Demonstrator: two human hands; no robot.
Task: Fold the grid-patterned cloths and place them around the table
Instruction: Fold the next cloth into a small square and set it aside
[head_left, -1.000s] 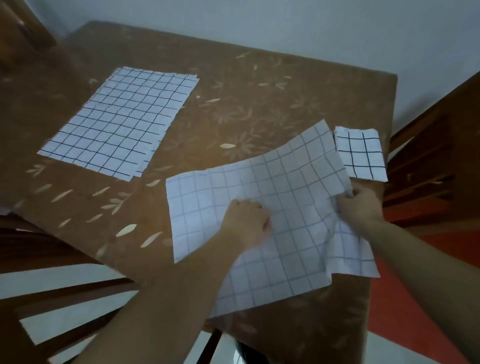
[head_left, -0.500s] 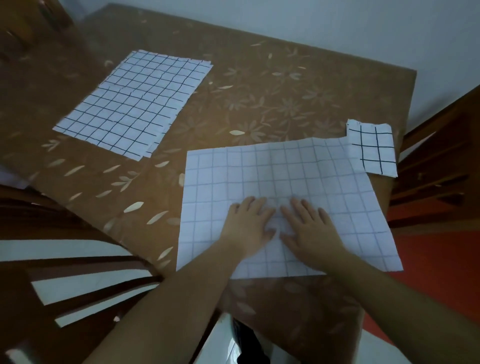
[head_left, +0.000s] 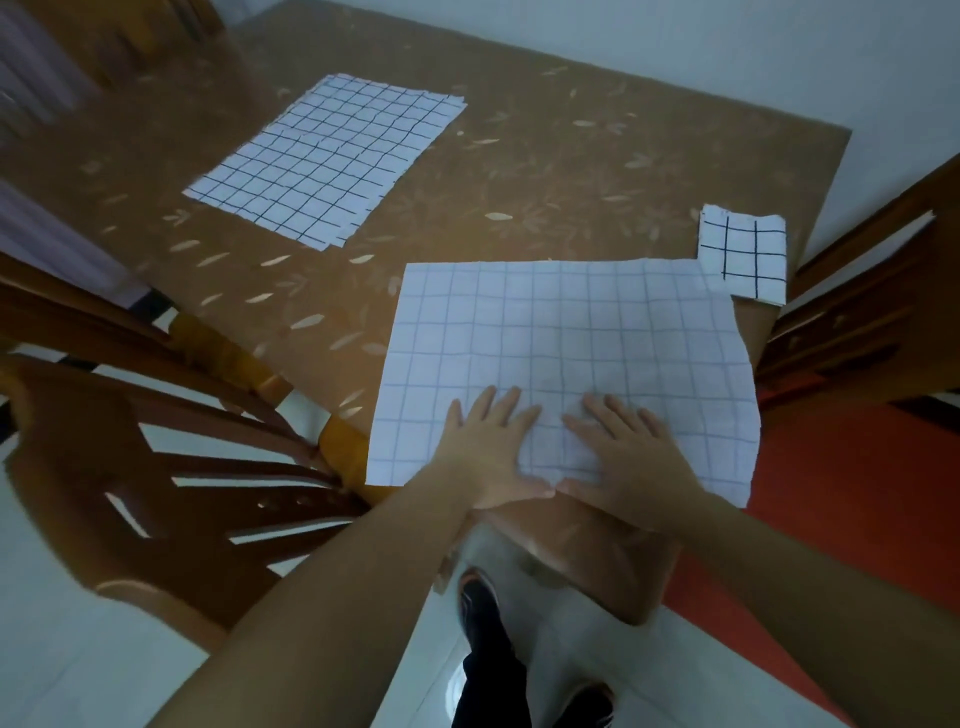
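Here, left hand (head_left: 488, 449) and right hand (head_left: 631, 460) press flat (fingers spread) on the unfolded grid cloth (head_left: 561, 322).

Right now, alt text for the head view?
Left hand and right hand press flat on a grid cloth at the table edge. A small folded cloth sits by its far right corner; a larger cloth lies far left.
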